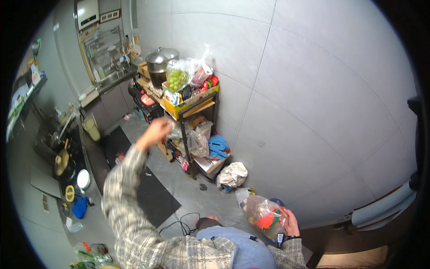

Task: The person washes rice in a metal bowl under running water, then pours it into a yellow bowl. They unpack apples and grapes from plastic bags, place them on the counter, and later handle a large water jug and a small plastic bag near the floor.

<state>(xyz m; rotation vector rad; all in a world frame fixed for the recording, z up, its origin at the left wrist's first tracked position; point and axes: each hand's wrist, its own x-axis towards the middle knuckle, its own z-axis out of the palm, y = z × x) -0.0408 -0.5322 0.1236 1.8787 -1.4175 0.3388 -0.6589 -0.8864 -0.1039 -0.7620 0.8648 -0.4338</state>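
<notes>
My right hand, with a black watch at the wrist, grips a clear plastic bag at the lower right. Red and green things show through the plastic; their kind is unclear. My left arm reaches forward in a plaid sleeve. Blurred by motion, my left hand is near the front edge of a black-framed shelf rack. Translucent plastic shows by its fingertips, but whether they hold it is unclear. Above, a yellow carton carries a bag of green grapes.
A steel pot stands farther back on the rack. Plastic bags and a blue cloth fill a lower shelf. A white cloth bundle sits on the floor. Left are a counter with a lidded pan and a white bowl. Black cables lie near my feet.
</notes>
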